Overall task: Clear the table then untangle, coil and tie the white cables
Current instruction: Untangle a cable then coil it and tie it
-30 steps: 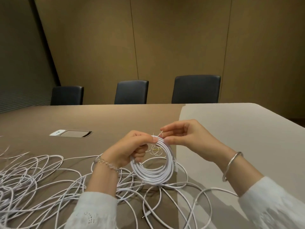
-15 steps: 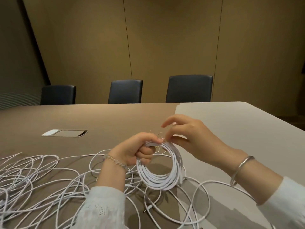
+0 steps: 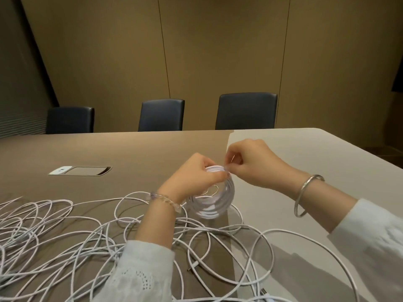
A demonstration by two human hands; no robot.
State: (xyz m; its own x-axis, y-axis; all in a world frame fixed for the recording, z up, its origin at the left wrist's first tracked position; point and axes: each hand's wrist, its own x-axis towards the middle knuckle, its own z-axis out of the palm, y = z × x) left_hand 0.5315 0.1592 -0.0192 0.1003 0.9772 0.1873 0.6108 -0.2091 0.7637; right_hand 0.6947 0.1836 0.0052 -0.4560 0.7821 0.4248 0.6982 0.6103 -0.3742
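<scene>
White cable coil (image 3: 214,199), a tight round bundle of several turns, is held upright just above the brown worktop (image 3: 135,153), near its middle and close to the person. Left hand (image 3: 196,175): grip closed round the top left of the coil, fingers curled over the turns, thumb toward the right hand. Right hand (image 3: 255,164): grip closed in a pinch at the top of the coil, fingertips (image 3: 226,168) touching the turns next to the left thumb. What they pinch is too small to tell; a thin gold wire tie (image 3: 212,189) loops inside the coil below the left hand.

Loose white cables (image 3: 54,227) lie tangled on the worktop, spread from the left edge of view to under both forearms, some loops passing beneath the coil. One small plug end (image 3: 193,267) rests among them near the left sleeve.

Beaded bracelet (image 3: 165,200) on left wrist, silver bangle (image 3: 305,195) on right wrist. Recessed socket panel (image 3: 80,170) sits in the worktop, well apart to the left. Three dark chairs (image 3: 246,111) stand at the far side.
</scene>
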